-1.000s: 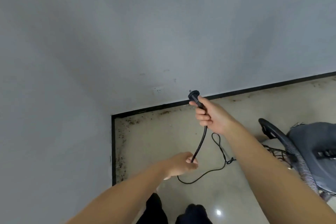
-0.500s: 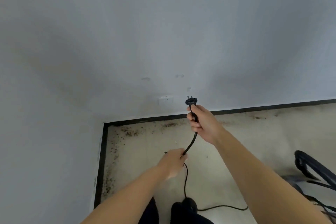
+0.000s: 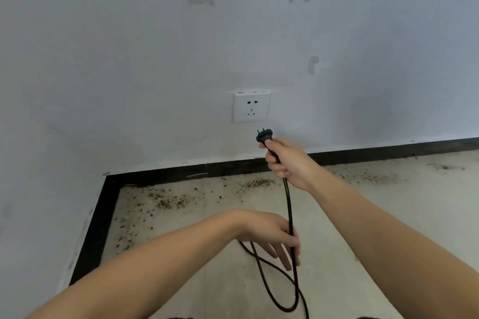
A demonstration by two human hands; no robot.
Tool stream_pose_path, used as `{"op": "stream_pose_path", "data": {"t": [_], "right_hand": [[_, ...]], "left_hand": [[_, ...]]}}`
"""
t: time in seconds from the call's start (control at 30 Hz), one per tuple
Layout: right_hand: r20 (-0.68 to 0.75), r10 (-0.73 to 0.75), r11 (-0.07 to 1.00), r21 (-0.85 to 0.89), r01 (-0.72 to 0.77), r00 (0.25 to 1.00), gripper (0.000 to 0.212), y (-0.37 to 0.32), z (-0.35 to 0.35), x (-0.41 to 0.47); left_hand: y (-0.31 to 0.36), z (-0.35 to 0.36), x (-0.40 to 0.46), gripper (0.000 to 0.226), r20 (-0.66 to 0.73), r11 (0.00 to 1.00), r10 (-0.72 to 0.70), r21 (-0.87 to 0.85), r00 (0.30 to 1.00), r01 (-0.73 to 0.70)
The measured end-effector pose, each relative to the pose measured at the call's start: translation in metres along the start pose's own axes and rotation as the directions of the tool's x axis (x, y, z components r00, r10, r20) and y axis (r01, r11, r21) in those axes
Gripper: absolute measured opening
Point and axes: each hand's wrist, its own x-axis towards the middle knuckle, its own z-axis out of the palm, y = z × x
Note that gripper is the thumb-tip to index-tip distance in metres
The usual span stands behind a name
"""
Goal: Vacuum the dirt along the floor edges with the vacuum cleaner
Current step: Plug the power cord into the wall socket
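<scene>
Gripping the cord [image 3: 288, 204] in my right hand [image 3: 290, 163], fingers curled round it, plug [image 3: 264, 135] pointing up toward the socket [image 3: 251, 107]; cord runs downward past my left hand [image 3: 269, 235], whose straight fingers touch it.

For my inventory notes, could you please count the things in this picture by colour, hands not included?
Black: 3 (plug, cable, skirting strip)
White: 1 (wall socket)
Brown: 1 (scattered dirt, counted as one)
Total: 5
</scene>
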Motion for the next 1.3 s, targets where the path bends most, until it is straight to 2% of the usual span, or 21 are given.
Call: {"op": "stream_pose_path", "data": {"t": [0.07,0.1,0.13,0.17,0.2,0.23,0.3,0.33,0.37,0.4,0.43,0.5,0.57,0.63,0.77,0.9,1.03,1.3], "right_hand": [[-0.001,-0.02,0.998,-0.058,0.02,1.0,0.03,0.007,0.0,0.016],[-0.008,-0.025,0.998,-0.065,0.025,1.0,0.033,0.006,0.0,0.021],[-0.023,-0.026,0.998,-0.063,0.025,0.999,0.036,0.004,0.001,0.024],[-0.044,-0.032,0.998,-0.061,0.029,0.999,0.037,0.001,0.003,0.026],[-0.067,-0.046,0.997,-0.062,0.042,0.997,0.037,-0.001,0.006,0.029],[-0.09,-0.066,0.997,-0.056,0.061,0.994,0.036,-0.003,0.009,0.032],[-0.118,-0.1,0.995,-0.014,0.099,0.988,0.034,-0.005,0.017,0.043],[-0.116,-0.116,0.993,0.008,0.118,0.986,0.033,-0.005,0.02,0.048],[-0.107,-0.135,0.99,0.022,0.138,0.985,0.033,-0.006,0.023,0.054],[-0.098,-0.151,0.988,0.029,0.155,0.984,0.033,-0.008,0.024,0.06],[-0.095,-0.161,0.986,0.035,0.165,0.982,0.033,-0.009,0.024,0.064],[-0.098,-0.166,0.984,0.053,0.171,0.981,0.033,-0.014,0.021,0.072],[-0.097,-0.164,0.983,0.071,0.172,0.982,0.032,-0.017,0.019,0.079],[-0.088,-0.163,0.984,0.06,0.168,0.983,0.032,-0.016,0.018,0.085],[-0.056,-0.193,0.981,0.025,0.194,0.98,0.032,-0.012,0.018,0.092],[-0.085,-0.226,0.966,0.11,0.234,0.97,0.032,-0.013,0.025,0.095],[-0.139,-0.212,0.963,0.139,0.231,0.967,0.032,-0.011,0.027,0.097],[-0.125,-0.106,0.957,0.256,0.135,0.987,0.032,-0.027,0.029,0.102]], "left_hand": [[-0.014,-0.015,0.005,0.026,-0.077,1.0,-0.005,0.016,0.997,0.007],[-0.017,-0.024,0.002,0.029,-0.166,1.0,-0.004,0.027,0.986,0.008],[-0.017,-0.033,-0.003,0.029,-0.292,0.999,0.012,0.037,0.956,-0.001],[-0.016,-0.043,-0.01,0.029,-0.452,0.999,0.047,0.042,0.891,-0.031],[-0.014,-0.053,-0.016,0.029,-0.622,0.996,0.088,0.042,0.778,-0.078],[-0.011,-0.066,-0.023,0.029,-0.762,0.99,0.126,0.061,0.635,-0.123],[-0.006,-0.093,-0.037,0.028,-0.9,0.96,0.281,0.267,0.334,-0.086],[-0.005,-0.108,-0.042,0.028,-0.885,0.901,0.423,0.434,0.193,0.017],[-0.006,-0.123,-0.045,0.031,-0.815,0.8,0.573,0.579,0.084,0.158],[-0.007,-0.137,-0.047,0.041,-0.721,0.676,0.693,0.659,0.02,0.33],[-0.01,-0.15,-0.047,0.056,-0.643,0.555,0.766,0.672,0.015,0.491],[-0.016,-0.173,-0.05,0.091,-0.613,0.382,0.784,0.604,0.1,0.7],[-0.024,-0.19,-0.051,0.113,-0.636,0.293,0.753,0.554,0.169,0.779],[-0.033,-0.203,-0.049,0.125,-0.627,0.244,0.758,0.526,0.178,0.815],[-0.036,-0.216,-0.042,0.142,-0.596,0.198,0.794,0.434,0.115,0.879],[-0.04,-0.222,-0.04,0.134,-0.529,0.19,0.84,0.496,0.122,0.847],[-0.04,-0.222,-0.04,0.134,-0.498,0.154,0.861,0.448,0.102,0.881],[-0.039,-0.221,-0.039,0.132,-0.491,0.146,0.865,0.443,0.103,0.885]]}}
